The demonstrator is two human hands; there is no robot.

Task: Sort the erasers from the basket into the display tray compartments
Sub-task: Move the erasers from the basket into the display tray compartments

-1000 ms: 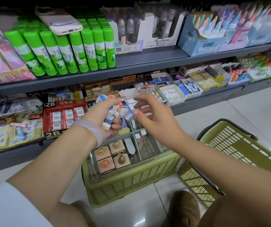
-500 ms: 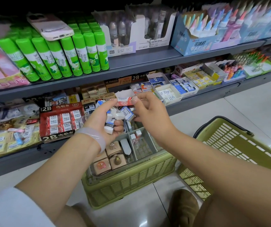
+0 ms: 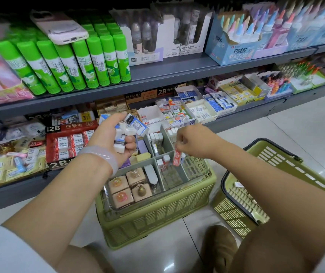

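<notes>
A clear display tray (image 3: 179,174) with grey dividers rests on top of a green basket (image 3: 157,219). Its near left compartment holds several tan block erasers (image 3: 130,186); other compartments hold small white erasers (image 3: 155,137). My left hand (image 3: 110,138) hovers over the tray's far left and grips a bunch of blue-and-white erasers (image 3: 130,125). Over the tray's right side, my right hand (image 3: 195,140) pinches a red-and-white eraser (image 3: 177,157), which hangs down into a right compartment.
A second green basket (image 3: 275,186) stands tilted on the floor at the right, with a few small items in it. Stocked shelves run behind: red 2B eraser boxes (image 3: 71,142), green glue sticks (image 3: 79,64), a phone (image 3: 59,28) lying on them. A brown shoe (image 3: 218,251) is below.
My right hand took a red-and-white eraser from the bunch in my left hand and moved down and right over the tray. The left hand stayed about where it was.
</notes>
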